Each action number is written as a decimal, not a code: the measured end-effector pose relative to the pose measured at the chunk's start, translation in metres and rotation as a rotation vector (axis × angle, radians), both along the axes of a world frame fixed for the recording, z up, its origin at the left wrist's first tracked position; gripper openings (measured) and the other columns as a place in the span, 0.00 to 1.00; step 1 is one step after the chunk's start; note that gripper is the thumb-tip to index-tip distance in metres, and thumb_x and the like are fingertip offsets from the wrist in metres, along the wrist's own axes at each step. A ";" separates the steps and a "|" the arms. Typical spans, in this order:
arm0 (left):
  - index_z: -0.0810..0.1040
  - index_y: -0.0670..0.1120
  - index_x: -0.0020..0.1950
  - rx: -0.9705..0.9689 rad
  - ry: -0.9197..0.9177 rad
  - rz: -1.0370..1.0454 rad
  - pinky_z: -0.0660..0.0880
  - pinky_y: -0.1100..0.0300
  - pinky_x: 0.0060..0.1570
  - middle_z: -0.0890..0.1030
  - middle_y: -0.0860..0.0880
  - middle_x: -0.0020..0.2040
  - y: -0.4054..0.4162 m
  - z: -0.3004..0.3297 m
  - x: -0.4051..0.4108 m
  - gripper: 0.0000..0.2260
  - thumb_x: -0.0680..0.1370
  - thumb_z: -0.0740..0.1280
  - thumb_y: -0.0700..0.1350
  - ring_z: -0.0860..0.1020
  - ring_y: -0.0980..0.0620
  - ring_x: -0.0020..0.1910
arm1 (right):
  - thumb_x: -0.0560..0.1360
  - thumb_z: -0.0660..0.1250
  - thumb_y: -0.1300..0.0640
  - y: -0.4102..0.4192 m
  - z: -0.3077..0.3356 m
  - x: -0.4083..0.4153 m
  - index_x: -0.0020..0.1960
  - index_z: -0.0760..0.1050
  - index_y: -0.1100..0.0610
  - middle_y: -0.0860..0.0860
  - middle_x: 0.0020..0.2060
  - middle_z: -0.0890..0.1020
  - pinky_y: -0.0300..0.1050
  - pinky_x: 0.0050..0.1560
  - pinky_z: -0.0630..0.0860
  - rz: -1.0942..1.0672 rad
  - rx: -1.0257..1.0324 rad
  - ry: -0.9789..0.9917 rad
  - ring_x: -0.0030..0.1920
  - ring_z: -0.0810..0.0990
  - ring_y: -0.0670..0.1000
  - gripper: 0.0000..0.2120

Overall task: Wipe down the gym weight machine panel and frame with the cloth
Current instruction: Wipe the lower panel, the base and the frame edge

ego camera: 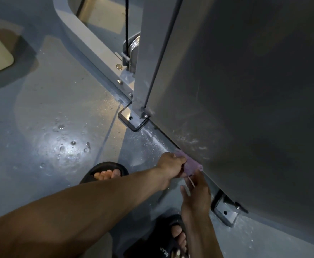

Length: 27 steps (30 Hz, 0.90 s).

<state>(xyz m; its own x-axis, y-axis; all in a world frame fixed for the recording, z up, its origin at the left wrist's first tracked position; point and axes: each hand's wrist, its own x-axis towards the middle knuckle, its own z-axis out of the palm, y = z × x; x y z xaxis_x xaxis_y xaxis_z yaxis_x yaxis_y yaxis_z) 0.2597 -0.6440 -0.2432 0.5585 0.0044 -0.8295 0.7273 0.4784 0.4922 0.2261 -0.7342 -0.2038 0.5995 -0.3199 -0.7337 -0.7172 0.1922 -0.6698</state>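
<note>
A small purple cloth (191,163) lies against the bottom edge of the big grey machine panel (245,90), low in the head view. My left hand (171,165) reaches across from the left and grips the cloth, fingers curled round its near side. Just below it, my right hand (195,192) has its fingers stretched out, thumb tip touching the cloth's lower corner. Pale smears mark the panel just above the cloth. The grey frame upright (145,53) stands at the panel's left edge, with the base beam (96,43) running back to the left.
Bolted foot plates (134,121) (225,214) sit on the grey floor at the panel's corners. A black cable (127,25) drops to a pulley (134,45). White dust lines the floor by the base; wet drops (65,144) glisten left. My sandalled feet (106,172) (173,237) stand close.
</note>
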 end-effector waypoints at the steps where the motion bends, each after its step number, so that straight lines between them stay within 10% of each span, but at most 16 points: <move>1: 0.81 0.37 0.52 0.005 0.014 0.005 0.82 0.58 0.39 0.86 0.41 0.42 0.001 -0.001 0.002 0.07 0.83 0.67 0.41 0.85 0.48 0.37 | 0.84 0.63 0.51 0.000 0.001 -0.001 0.58 0.80 0.52 0.48 0.56 0.84 0.48 0.60 0.73 0.001 -0.004 -0.002 0.59 0.79 0.46 0.09; 12: 0.80 0.32 0.58 0.045 0.057 0.496 0.84 0.56 0.48 0.85 0.34 0.50 0.098 0.001 0.033 0.13 0.86 0.59 0.39 0.83 0.47 0.40 | 0.83 0.63 0.53 0.008 0.002 -0.014 0.57 0.78 0.49 0.51 0.60 0.83 0.50 0.62 0.75 0.084 0.033 0.021 0.61 0.81 0.50 0.06; 21: 0.77 0.33 0.59 -0.023 -0.007 0.212 0.83 0.53 0.54 0.85 0.36 0.52 0.057 0.017 0.017 0.10 0.85 0.60 0.39 0.86 0.43 0.51 | 0.83 0.62 0.55 0.020 0.005 -0.014 0.55 0.78 0.50 0.50 0.56 0.84 0.50 0.61 0.76 0.167 0.035 0.045 0.58 0.82 0.50 0.06; 27: 0.80 0.38 0.48 0.084 -0.022 0.528 0.81 0.51 0.59 0.86 0.41 0.39 0.111 0.015 0.029 0.13 0.86 0.60 0.42 0.83 0.48 0.42 | 0.82 0.64 0.55 0.021 0.005 -0.013 0.60 0.79 0.54 0.51 0.56 0.85 0.50 0.58 0.77 0.160 0.052 0.037 0.58 0.83 0.51 0.09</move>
